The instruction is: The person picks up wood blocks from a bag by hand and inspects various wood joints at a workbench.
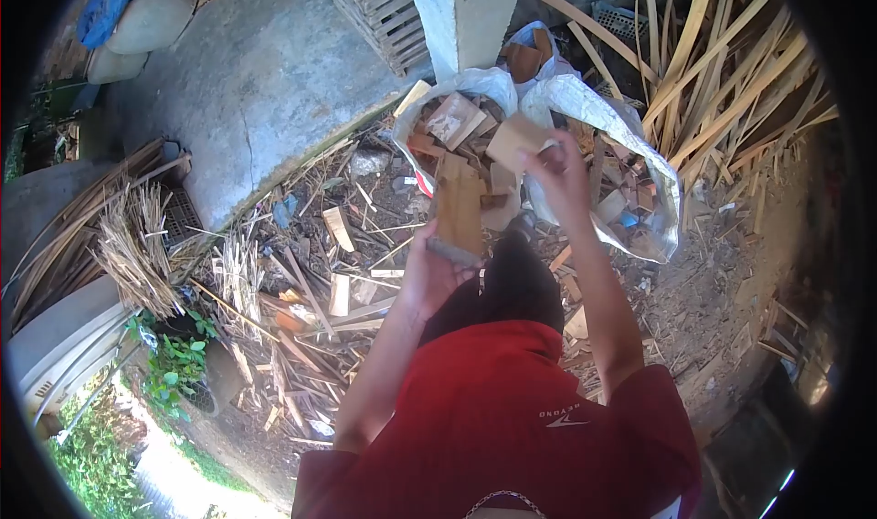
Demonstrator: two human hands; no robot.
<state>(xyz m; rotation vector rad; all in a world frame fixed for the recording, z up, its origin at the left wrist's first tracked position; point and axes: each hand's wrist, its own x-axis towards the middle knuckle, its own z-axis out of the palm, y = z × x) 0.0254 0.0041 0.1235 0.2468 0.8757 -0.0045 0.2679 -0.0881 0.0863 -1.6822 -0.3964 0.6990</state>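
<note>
My left hand (427,277) is closed around the near end of a long, flat wooden board (461,210), with a greyish edge showing beside the fingers. The board points away from me, its far end overlapping the opening of a white woven sack (501,84) full of wood offcuts. In my right hand (559,174) is a short, pale wood block (517,142), gripped by its right side between thumb and fingers. That block is over the gap between the first sack and a second white sack (671,195), which also holds wood scraps.
A concrete pillar (480,16) rises behind the sacks. Long wood strips (722,62) lean at the right. Bundled thin sticks (137,245) lie left, beside a raised concrete slab (274,71). Loose offcuts (339,295) and splinters litter the dirt. A slatted crate (379,16) stands at the back.
</note>
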